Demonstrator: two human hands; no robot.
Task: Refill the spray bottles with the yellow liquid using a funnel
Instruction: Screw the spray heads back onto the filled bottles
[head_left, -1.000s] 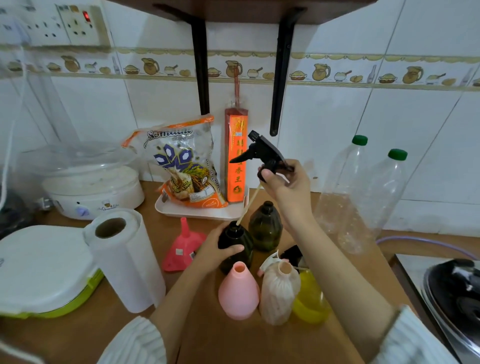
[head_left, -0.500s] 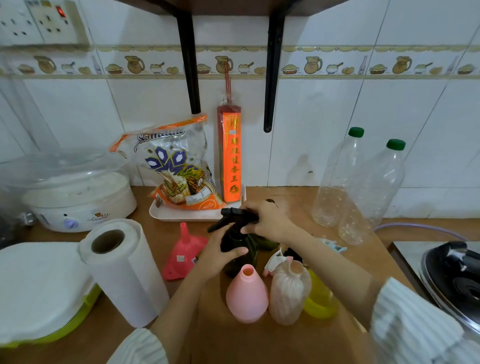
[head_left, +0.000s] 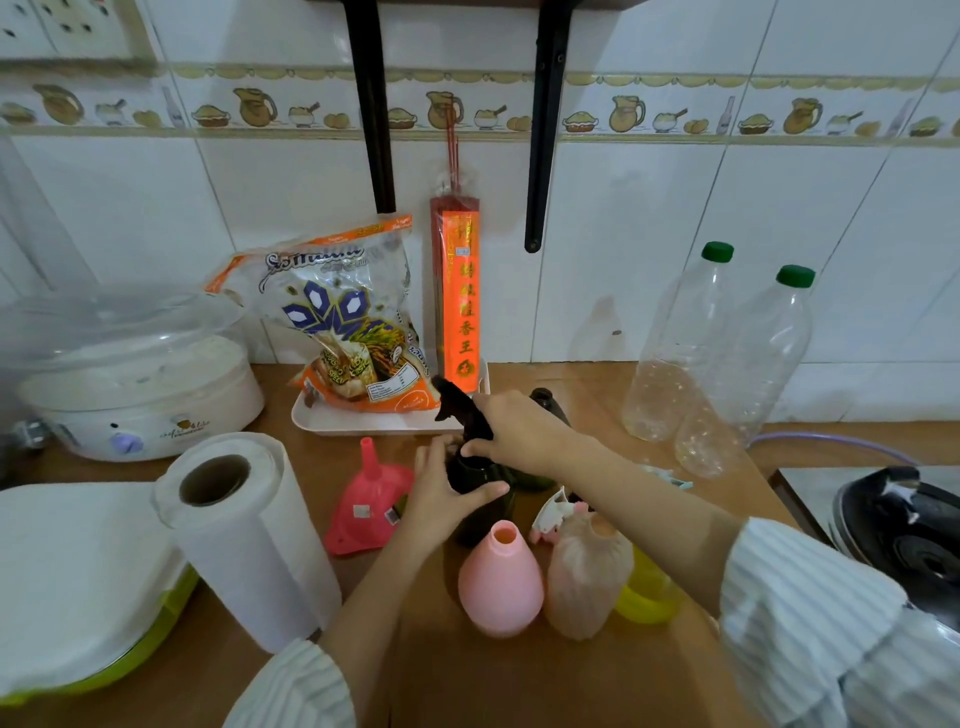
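A dark spray bottle (head_left: 480, 512) stands on the wooden counter. My left hand (head_left: 447, 493) grips its body. My right hand (head_left: 511, 426) holds the black trigger head (head_left: 457, 402) seated on the bottle's neck. A second dark green bottle (head_left: 545, 405) shows behind my right wrist. Nearer me stand an open pink bottle (head_left: 501, 584) and an open mottled beige bottle (head_left: 587, 577). A yellow container (head_left: 647, 592) sits partly hidden under my right forearm. The pink funnel (head_left: 371, 499) lies on its side left of the dark bottle.
A paper towel roll (head_left: 244, 535) stands at the left, beside a white and green appliance (head_left: 78, 582) and a steamer (head_left: 135, 379). A tray (head_left: 363, 423) with a rice bag sits at the back. Two clear bottles (head_left: 727, 358) stand right; a stove pan (head_left: 904, 525) lies beyond.
My right hand brought the black trigger head down from above onto the dark bottle's neck. My left hand kept holding the bottle's body.
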